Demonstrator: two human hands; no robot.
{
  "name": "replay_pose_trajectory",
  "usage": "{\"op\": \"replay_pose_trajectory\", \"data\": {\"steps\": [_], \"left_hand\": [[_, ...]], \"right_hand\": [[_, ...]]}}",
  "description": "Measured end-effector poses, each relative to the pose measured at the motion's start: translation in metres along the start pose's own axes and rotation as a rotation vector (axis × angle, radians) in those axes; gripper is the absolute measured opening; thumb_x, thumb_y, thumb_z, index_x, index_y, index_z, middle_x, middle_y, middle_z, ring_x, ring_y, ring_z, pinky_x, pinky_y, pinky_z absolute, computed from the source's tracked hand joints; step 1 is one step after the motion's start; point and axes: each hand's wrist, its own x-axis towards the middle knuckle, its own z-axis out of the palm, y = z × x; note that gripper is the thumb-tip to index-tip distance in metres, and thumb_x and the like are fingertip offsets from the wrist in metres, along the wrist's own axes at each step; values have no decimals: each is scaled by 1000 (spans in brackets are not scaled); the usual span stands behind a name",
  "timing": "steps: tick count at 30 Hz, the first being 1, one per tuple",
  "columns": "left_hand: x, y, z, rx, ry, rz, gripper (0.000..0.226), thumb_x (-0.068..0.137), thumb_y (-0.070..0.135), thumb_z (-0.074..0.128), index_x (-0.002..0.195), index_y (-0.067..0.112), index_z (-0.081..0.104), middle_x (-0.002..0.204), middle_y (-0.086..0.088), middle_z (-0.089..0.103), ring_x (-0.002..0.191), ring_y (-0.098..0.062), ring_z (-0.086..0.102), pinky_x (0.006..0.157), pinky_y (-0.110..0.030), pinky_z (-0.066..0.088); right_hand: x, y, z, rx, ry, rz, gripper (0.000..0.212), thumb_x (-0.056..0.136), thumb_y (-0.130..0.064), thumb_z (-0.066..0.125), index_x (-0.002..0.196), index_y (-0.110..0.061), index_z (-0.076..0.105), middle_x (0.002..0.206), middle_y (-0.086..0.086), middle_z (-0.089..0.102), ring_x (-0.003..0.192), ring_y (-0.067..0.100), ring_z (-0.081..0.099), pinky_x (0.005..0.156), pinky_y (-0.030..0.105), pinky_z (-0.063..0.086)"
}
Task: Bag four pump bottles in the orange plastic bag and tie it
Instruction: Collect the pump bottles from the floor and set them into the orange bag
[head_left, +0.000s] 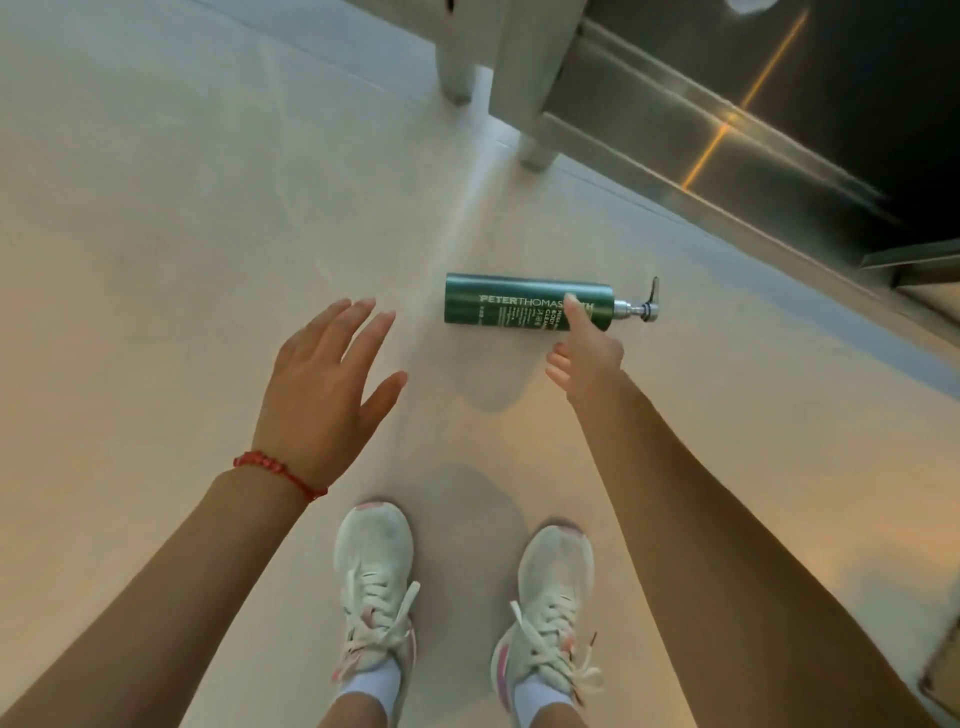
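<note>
Green pump bottle lies on its side on the pale floor, long axis running left-right across the view. Flat base faces left, silver collar & pump head at the right end, nozzle lever sticking up toward the top of the frame. White lettering on the body reads left to right, partly covered by a finger.

R hand reaches down over the bottle's right half, near the pump end; index finger straight, tip over the label, other fingers loosely curled underneath. Can't tell if the fingertip actually touches. It holds nothing.

L hand hangs left of the bottle, apart from it, fingers spread wide & straight, holding nothing. Red string bracelet on that wrist.

Below: two white sneakers w/ pink accents, toes toward the bottle. Metal furniture legs upper centre, a dark glossy panel upper right.
</note>
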Motion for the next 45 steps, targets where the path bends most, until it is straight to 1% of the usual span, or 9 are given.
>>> {"op": "replay_pose_trajectory", "data": {"steps": [5,12,16,20,26,30,34,40,45], "left_hand": [[4,-25,26,-3,43,-23,55,86,39,37,126,3,48,129,-20,54,122,-38,46,96,-51,41],[-5,-46,32,13,15,-31,56,86,40,36,127,4,47,130,-19,53,124,-36,45,98,-49,39],[-13,-47,16,3,9,-37,56,86,40,36,127,3,47,130,-20,53,123,-38,45,98,-51,40],[-30,-39,-14,-23,22,-57,53,86,35,46,129,3,45,133,-20,50,126,-38,42,100,-53,38],[-74,-15,-86,-57,72,-86,53,88,36,47,130,4,43,134,-20,48,126,-38,41,100,-54,38],[-113,4,-143,-91,97,-130,57,87,42,36,131,6,43,135,-18,49,127,-36,41,100,-50,37],[-155,22,-196,-116,145,-167,57,86,41,37,129,4,45,132,-20,51,124,-39,44,97,-54,41],[-220,47,-269,-139,271,-303,65,90,52,23,129,4,45,133,-21,50,124,-39,44,98,-50,39],[-283,77,-334,-210,422,-432,59,87,45,35,128,4,46,133,-20,50,125,-38,44,100,-49,37]], "right_hand": [[36,-7,25,155,91,95,56,72,-46,71,109,-9,50,103,8,60,91,25,60,81,38,53],[42,-3,33,327,135,64,43,71,-25,77,95,-7,46,98,10,60,89,26,63,80,41,57],[18,21,17,411,-91,-57,30,75,-20,74,92,-7,52,104,14,63,95,26,65,80,39,57],[-32,40,-4,412,-252,-49,32,76,-19,72,103,-7,59,99,11,67,84,21,69,67,32,57],[-144,52,-29,218,-472,-68,20,80,-16,66,99,-11,64,88,5,73,87,19,69,69,31,57],[-223,30,-47,52,-605,-200,26,77,-19,67,102,-13,64,101,9,70,99,23,66,81,35,54],[-292,-9,-60,-49,-668,-302,32,71,-22,69,101,-13,63,97,6,71,95,21,67,82,33,52],[-390,-70,-77,-277,-750,-533,17,82,-14,63,98,-20,63,94,2,70,92,18,67,82,31,52],[-491,-100,-99,-406,-802,-759,22,78,-19,68,97,-26,60,96,-2,69,87,9,68,78,27,52]]}}
